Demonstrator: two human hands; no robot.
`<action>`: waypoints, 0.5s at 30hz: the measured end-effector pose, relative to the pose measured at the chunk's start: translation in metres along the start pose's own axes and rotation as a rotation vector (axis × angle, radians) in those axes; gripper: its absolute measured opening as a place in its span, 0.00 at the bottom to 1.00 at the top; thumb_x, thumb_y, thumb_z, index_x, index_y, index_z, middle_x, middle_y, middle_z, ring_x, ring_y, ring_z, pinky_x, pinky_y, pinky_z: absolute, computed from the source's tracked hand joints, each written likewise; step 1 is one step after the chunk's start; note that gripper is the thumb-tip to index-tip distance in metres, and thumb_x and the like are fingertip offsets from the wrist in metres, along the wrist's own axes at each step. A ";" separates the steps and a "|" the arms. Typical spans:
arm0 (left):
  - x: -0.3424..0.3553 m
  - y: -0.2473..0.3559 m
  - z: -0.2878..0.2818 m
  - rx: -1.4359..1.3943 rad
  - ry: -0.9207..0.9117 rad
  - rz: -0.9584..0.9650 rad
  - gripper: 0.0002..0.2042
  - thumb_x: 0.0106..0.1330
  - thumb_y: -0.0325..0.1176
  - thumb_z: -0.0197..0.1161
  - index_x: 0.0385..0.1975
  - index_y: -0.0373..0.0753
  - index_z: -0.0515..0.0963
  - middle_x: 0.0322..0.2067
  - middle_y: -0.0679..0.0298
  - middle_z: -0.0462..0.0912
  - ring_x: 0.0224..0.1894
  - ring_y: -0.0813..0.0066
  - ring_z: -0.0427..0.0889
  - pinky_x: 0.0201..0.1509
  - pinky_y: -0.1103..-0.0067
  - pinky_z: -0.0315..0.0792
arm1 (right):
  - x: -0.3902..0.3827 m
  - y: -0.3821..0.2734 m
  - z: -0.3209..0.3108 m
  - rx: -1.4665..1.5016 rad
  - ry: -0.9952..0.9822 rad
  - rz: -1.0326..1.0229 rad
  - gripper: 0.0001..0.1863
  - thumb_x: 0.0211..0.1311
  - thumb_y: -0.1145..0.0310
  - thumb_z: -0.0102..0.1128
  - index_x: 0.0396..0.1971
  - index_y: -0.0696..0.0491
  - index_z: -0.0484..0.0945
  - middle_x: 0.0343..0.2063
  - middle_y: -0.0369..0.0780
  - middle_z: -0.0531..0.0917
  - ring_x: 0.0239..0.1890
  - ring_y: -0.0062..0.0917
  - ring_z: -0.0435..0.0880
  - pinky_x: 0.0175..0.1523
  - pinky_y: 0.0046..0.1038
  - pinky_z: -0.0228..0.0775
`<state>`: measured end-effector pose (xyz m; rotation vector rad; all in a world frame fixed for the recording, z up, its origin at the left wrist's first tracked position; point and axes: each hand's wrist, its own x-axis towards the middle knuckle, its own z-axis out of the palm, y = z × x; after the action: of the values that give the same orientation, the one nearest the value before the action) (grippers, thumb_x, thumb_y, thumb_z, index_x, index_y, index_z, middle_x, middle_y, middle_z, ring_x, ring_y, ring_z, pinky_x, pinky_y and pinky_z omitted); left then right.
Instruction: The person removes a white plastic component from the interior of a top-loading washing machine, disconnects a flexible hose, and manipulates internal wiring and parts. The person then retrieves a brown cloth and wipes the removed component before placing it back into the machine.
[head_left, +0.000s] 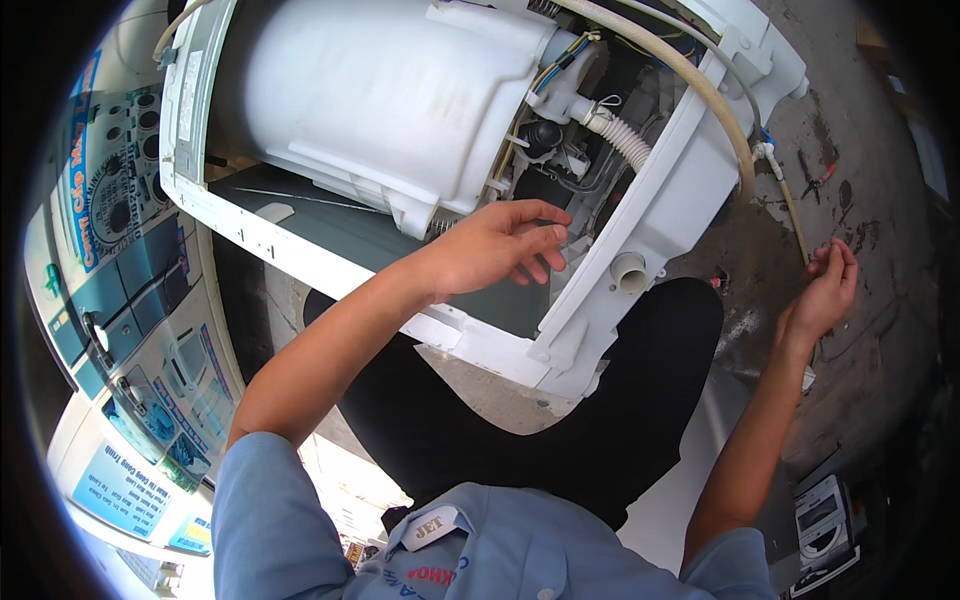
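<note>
My left hand [515, 245] is open, fingers spread and slightly bent over the cavity of an opened white washing machine [680, 180] lying on the floor. Inside are a white cylindrical tub [370, 95], coloured wires [560, 62], a white corrugated hose [625, 137] and a dark fitting [540, 137]. A white pipe outlet [628, 272] protrudes from the frame. My right hand [828, 280] is open with loosely curled fingers at the right, beside a thin pale hose [793, 215]; whether it touches the hose is unclear.
Printed white and teal panels [130, 310] stand along the left. A thick beige hose [705, 90] arches over the machine. Red-handled pliers [822, 175] lie on the stained concrete floor [860, 130]. A silver and black appliance [822, 520] sits at lower right. My black-clad legs [640, 400] surround the machine's near corner.
</note>
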<state>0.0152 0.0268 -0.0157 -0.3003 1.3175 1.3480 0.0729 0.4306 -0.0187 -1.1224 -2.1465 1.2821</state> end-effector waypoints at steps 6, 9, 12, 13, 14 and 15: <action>0.021 0.078 -0.124 1.421 0.833 1.176 0.16 0.77 0.40 0.59 0.57 0.37 0.77 0.38 0.64 0.84 0.44 0.73 0.81 0.54 0.74 0.74 | -0.125 0.101 0.062 -0.476 -0.866 -0.380 0.21 0.69 0.69 0.59 0.59 0.58 0.74 0.54 0.45 0.79 0.56 0.36 0.78 0.63 0.40 0.67; 0.059 0.102 -0.122 1.631 0.756 1.148 0.21 0.76 0.46 0.60 0.59 0.38 0.75 0.57 0.49 0.75 0.60 0.50 0.75 0.66 0.63 0.71 | -0.144 0.123 0.120 -0.395 -0.895 -0.579 0.31 0.66 0.73 0.62 0.69 0.58 0.68 0.62 0.50 0.75 0.66 0.42 0.72 0.72 0.42 0.61; 0.050 0.093 -0.129 1.713 0.749 1.112 0.25 0.76 0.50 0.59 0.63 0.39 0.73 0.60 0.48 0.73 0.63 0.48 0.73 0.69 0.62 0.70 | -0.139 0.096 0.174 -0.273 -0.732 -0.952 0.32 0.60 0.77 0.64 0.67 0.59 0.70 0.60 0.50 0.77 0.59 0.42 0.78 0.65 0.41 0.66; 0.054 0.091 -0.135 1.733 0.732 1.132 0.26 0.75 0.52 0.59 0.64 0.40 0.72 0.60 0.49 0.73 0.64 0.49 0.73 0.69 0.62 0.70 | -0.139 0.092 0.187 -0.235 -0.695 -1.029 0.32 0.59 0.77 0.66 0.66 0.60 0.72 0.58 0.48 0.79 0.58 0.42 0.79 0.62 0.39 0.68; 0.061 0.085 -0.142 1.747 0.707 1.148 0.28 0.75 0.54 0.59 0.66 0.40 0.71 0.61 0.49 0.73 0.64 0.50 0.73 0.69 0.62 0.70 | -0.138 0.082 0.197 -0.208 -0.685 -1.075 0.34 0.57 0.74 0.71 0.65 0.60 0.73 0.58 0.48 0.80 0.58 0.43 0.78 0.63 0.39 0.67; 0.072 0.073 -0.150 1.667 0.692 1.209 0.30 0.74 0.55 0.59 0.67 0.40 0.70 0.60 0.49 0.73 0.64 0.52 0.74 0.68 0.62 0.70 | -0.136 0.080 0.207 -0.189 -0.695 -1.077 0.34 0.55 0.72 0.73 0.64 0.61 0.73 0.58 0.49 0.79 0.57 0.43 0.79 0.62 0.40 0.69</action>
<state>-0.1406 -0.0328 -0.0866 1.4895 2.9264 0.4474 0.0492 0.2297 -0.1832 0.5773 -2.7064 0.9660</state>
